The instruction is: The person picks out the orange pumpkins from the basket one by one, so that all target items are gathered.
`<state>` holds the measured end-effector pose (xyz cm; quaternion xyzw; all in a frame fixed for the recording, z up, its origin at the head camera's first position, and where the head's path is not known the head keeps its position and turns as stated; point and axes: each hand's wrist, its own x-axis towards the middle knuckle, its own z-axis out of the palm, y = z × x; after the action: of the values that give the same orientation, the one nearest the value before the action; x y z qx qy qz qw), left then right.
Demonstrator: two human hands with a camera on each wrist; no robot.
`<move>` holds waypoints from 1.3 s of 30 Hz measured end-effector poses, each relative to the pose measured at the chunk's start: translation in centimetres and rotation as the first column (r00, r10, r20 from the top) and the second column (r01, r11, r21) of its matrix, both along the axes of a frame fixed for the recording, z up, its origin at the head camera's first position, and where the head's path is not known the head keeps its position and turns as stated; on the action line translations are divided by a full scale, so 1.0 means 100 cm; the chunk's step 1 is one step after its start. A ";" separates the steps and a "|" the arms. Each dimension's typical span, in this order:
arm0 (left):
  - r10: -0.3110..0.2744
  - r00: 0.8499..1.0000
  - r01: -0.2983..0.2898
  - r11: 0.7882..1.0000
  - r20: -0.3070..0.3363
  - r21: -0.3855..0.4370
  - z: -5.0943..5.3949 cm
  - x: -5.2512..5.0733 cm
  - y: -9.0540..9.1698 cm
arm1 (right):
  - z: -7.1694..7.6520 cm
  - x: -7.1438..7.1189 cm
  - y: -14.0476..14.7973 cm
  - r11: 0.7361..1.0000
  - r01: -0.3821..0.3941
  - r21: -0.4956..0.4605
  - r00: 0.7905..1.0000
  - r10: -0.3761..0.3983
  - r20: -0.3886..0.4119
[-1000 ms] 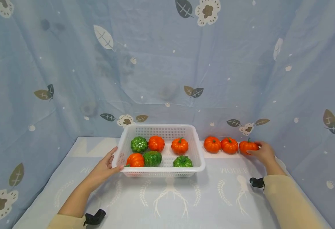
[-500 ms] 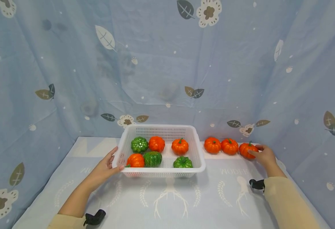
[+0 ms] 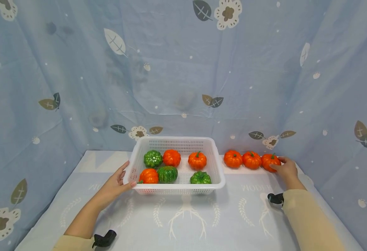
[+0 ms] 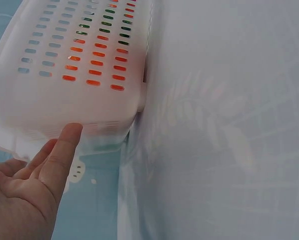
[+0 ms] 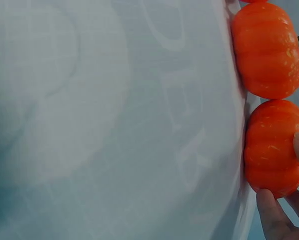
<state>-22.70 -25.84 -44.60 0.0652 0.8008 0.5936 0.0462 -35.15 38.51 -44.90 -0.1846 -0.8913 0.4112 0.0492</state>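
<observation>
Plainly pinched, well over to the right

Overall, a pale blue fabric curtain printed with leaves and flowers point(image 3: 171, 69) encloses the back and sides of a whitish table covering printed with antlers and laurel sprays point(image 3: 233, 226). On the covering stands a white, rectangular, perforated basket, apparently plastic point(image 3: 178, 186). It contains three glossy orange ribbed pumpkins point(image 3: 197, 160) and three glossy green ribbed ones point(image 3: 167, 174).

At the basket's near left corner is the left hand point(image 3: 112, 187), its thumb at the front rim and its fingers spread, fairly straight, along the left end; how hard they press I cannot tell. The right hand point(image 3: 288, 169) pinches a shiny orange, squat, ribbed pumpkin point(image 3: 269, 162) between thumb and curled fingers. That pumpkin sits at the back of the table, rightmost in a row with two orange lookalikes point(image 3: 232, 159), touching or almost touching its neighbour.

It looks stiff and smooth, probably light and hollow, so it should resist squashing but might slip or roll. The widest part of its belly seems the best hold, fingertips seated in the grooves. Its thin green stem point(image 3: 273, 155) looks too slight to lift by.
</observation>
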 end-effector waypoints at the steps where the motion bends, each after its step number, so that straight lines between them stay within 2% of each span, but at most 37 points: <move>1: 0.000 1.000 0.000 1.000 0.000 0.006 0.000 0.000 0.000 | 0.000 -0.001 -0.001 1.000 0.007 0.006 1.000 -0.007 0.002; 7: 0.016 1.000 -0.016 1.000 0.008 -0.019 -0.001 0.000 0.000 | 0.001 -0.003 -0.003 1.000 0.024 0.003 1.000 -0.024 0.021; 14: 0.017 1.000 -0.017 0.999 0.013 -0.036 -0.001 -0.002 0.001 | 0.007 0.002 0.001 0.999 -0.021 0.046 0.999 0.019 0.044; 20: 0.016 1.000 -0.015 0.999 0.012 -0.035 0.000 -0.002 0.001 | 0.022 0.010 -0.005 0.996 -0.044 0.078 0.999 0.042 0.029; 27: 0.012 1.000 -0.012 0.999 0.010 -0.037 0.003 0.001 0.001 | 0.047 0.026 -0.027 0.982 -0.165 0.088 0.986 0.162 0.040; 30: 0.006 1.000 -0.006 1.000 0.008 -0.027 0.002 0.001 0.001 | 0.059 0.033 -0.041 0.956 -0.276 0.097 0.961 0.274 0.035; 34: 0.009 1.000 -0.009 1.000 0.001 -0.018 0.001 0.001 0.001 | 0.078 0.042 -0.068 0.892 -0.426 0.150 0.903 0.429 0.013; 36: 0.009 1.000 -0.009 1.000 -0.002 -0.016 0.002 0.001 0.001 | 0.086 0.046 -0.082 0.868 -0.471 0.157 0.878 0.479 -0.013; 39: 0.014 1.000 -0.014 1.000 -0.005 -0.020 0.002 0.002 0.001 | 0.094 0.051 -0.101 0.845 -0.519 0.130 0.847 0.529 -0.055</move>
<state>-22.53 -25.73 -44.40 0.0605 0.8071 0.5859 0.0409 -30.05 28.41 -35.53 0.0872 -0.9260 0.3670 -0.0154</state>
